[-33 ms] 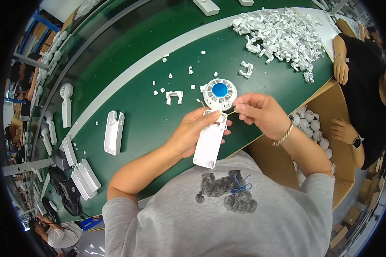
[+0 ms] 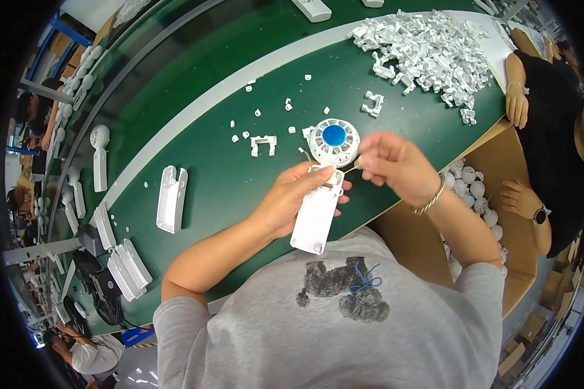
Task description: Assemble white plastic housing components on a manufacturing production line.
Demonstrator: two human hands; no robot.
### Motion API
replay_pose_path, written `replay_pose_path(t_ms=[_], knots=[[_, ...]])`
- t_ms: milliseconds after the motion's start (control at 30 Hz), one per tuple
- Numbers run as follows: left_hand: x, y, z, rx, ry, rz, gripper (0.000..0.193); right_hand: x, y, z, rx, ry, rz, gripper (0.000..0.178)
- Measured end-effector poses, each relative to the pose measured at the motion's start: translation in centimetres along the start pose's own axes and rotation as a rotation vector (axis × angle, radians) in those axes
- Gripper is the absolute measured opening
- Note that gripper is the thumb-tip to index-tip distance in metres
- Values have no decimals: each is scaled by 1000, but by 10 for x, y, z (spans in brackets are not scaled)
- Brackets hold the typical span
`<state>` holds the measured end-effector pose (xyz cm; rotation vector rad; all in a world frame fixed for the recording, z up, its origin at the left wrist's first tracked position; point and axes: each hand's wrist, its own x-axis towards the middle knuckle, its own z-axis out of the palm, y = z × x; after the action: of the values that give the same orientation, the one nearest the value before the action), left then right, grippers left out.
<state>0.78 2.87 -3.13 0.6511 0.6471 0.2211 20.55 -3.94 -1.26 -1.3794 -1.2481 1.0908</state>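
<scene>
In my left hand is a white handheld fan, gripped around its neck with the thumb on top. The fan's flat handle points toward me, and its round slotted head with a blue disc points away. A short wire with a white plug sticks out on the left of the neck. My right hand, a little blurred, is closed at the fingertips on a thin yellow wire that runs from the neck. Just beyond the left hand lies a white U-shaped bracket on the green table.
Small white clips are scattered over the green table. A heap of white brackets lies far right. Empty handle shells rest at left. A cardboard box of round white parts stands right, beside a co-worker's hand.
My right hand has shifted very slightly upward, and its fingers are more blurred. The fan and my left hand look nearly the same.
</scene>
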Motion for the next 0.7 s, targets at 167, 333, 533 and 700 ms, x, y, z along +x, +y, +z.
replay_pose_path(t_ms=[167, 333, 533, 700], knots=[[11, 6, 3, -34, 16, -50, 33, 42, 19, -58, -1221, 20, -833, 24], [20, 5, 11, -25, 23, -59, 33, 54, 38, -60, -1420, -145, -803, 28], [25, 4, 15, -11, 54, -16, 32, 16, 44, -53, -151, 99, 107, 38], [30, 3, 15, -34, 53, 2, 31, -4, 36, -54, -973, 132, -25, 42]])
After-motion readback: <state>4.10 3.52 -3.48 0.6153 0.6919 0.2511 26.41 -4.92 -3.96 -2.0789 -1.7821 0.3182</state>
